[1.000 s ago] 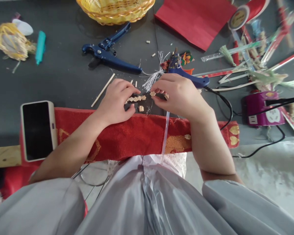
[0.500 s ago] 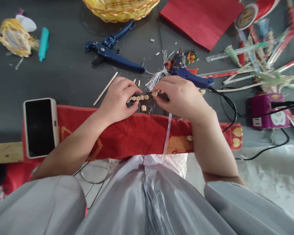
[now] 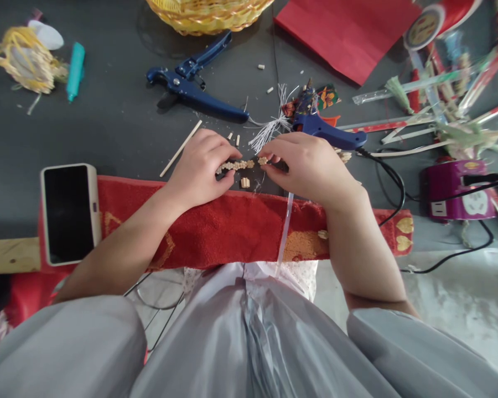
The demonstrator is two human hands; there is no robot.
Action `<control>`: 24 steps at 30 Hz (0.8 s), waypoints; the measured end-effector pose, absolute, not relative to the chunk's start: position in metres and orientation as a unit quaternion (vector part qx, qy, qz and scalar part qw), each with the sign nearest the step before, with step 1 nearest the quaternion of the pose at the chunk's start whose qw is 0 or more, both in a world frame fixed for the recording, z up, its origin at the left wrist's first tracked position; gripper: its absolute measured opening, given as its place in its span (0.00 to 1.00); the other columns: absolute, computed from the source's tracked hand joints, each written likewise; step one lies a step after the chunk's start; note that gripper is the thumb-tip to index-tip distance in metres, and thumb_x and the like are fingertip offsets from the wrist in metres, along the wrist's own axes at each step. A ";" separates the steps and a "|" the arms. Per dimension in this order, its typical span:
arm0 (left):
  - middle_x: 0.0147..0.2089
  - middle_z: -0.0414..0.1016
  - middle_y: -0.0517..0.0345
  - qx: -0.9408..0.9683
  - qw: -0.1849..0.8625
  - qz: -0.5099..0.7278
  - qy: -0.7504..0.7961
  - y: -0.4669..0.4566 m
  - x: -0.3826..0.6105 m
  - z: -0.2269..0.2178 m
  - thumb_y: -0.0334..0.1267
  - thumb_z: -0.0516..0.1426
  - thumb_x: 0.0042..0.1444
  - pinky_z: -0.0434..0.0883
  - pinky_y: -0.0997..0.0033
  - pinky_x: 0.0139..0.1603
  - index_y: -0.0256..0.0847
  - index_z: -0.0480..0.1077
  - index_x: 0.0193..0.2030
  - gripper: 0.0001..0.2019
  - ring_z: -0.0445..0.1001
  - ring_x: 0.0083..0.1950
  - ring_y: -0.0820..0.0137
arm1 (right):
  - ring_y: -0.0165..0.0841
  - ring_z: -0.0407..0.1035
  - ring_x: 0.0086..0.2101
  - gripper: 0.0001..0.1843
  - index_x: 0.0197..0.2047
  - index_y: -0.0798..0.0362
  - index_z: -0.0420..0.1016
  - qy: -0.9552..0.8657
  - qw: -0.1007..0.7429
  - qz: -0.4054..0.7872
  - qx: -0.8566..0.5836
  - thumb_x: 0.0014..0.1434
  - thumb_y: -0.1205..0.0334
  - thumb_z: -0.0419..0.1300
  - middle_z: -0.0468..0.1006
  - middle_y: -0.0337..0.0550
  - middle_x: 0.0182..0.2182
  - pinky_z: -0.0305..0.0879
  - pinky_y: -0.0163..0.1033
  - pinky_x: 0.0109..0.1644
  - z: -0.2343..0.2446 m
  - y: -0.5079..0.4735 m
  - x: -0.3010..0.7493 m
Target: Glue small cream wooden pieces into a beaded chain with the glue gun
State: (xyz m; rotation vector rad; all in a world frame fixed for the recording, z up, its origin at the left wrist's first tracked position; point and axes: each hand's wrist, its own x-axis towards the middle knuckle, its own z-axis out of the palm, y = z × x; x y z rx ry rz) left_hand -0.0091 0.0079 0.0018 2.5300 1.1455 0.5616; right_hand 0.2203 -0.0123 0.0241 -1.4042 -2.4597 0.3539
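My left hand [image 3: 207, 165] pinches a short strip of joined pale wooden pieces [image 3: 237, 165] between thumb and fingers. Facing it, my right hand [image 3: 302, 163] pinches a small flower-shaped cluster of the same pale pieces [image 3: 263, 161]. A narrow gap separates the cluster from the strip's right end. Just below them on the table lies another small bundle of short pale sticks [image 3: 244, 182]. Beyond my right hand rests a blue glue gun [image 3: 327, 130]. White thread ends [image 3: 266, 132] fan out near my right fingertips.
Blue cutters [image 3: 195, 91] and a thin stick [image 3: 180, 148] lie beyond my left hand. A yellow basket [image 3: 211, 25] and red paper [image 3: 344, 38] are at the back. A phone [image 3: 68, 215] sits left on the red towel [image 3: 216, 232]; a purple power socket [image 3: 458, 190] with cables is right.
The whole view has shifted slightly. My right hand's cluster looks a little closer to the strip's end; both hands keep their pinch.
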 end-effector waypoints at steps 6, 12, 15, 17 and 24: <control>0.44 0.76 0.52 0.887 0.135 0.192 0.398 0.008 -0.009 0.002 0.34 0.56 0.57 0.70 0.51 0.59 0.41 0.75 0.45 0.10 0.71 0.54 0.57 | 0.40 0.72 0.39 0.11 0.42 0.54 0.77 -0.853 0.132 0.119 -0.490 0.61 0.66 0.54 0.80 0.49 0.36 0.63 0.41 0.40 0.024 -0.013 0.220; 0.44 0.76 0.52 0.882 0.150 0.190 0.403 0.008 -0.009 0.003 0.34 0.56 0.57 0.69 0.48 0.61 0.41 0.75 0.45 0.10 0.71 0.55 0.56 | 0.41 0.73 0.40 0.11 0.42 0.54 0.77 -0.845 0.137 0.128 -0.502 0.61 0.66 0.54 0.80 0.50 0.37 0.63 0.42 0.39 0.024 -0.013 0.218; 0.44 0.76 0.52 0.884 0.147 0.186 0.404 0.008 -0.009 0.003 0.34 0.56 0.57 0.69 0.49 0.60 0.42 0.75 0.45 0.10 0.71 0.55 0.56 | 0.40 0.73 0.39 0.11 0.41 0.54 0.77 -0.832 0.156 0.147 -0.512 0.59 0.67 0.54 0.80 0.50 0.36 0.64 0.42 0.40 0.024 -0.013 0.216; 0.44 0.76 0.51 0.884 0.150 0.183 0.403 0.008 -0.009 0.004 0.34 0.56 0.57 0.69 0.50 0.60 0.42 0.75 0.45 0.10 0.71 0.55 0.56 | 0.37 0.73 0.36 0.10 0.40 0.54 0.76 -0.818 0.185 0.177 -0.515 0.57 0.68 0.55 0.80 0.47 0.35 0.66 0.42 0.41 0.025 -0.013 0.215; 0.44 0.77 0.54 0.880 0.161 0.183 0.408 0.009 -0.009 0.003 0.35 0.56 0.57 0.69 0.50 0.59 0.45 0.74 0.45 0.10 0.71 0.54 0.57 | 0.29 0.69 0.28 0.08 0.41 0.51 0.71 -0.678 0.315 0.448 -0.489 0.56 0.65 0.58 0.78 0.40 0.32 0.65 0.35 0.29 0.031 -0.012 0.216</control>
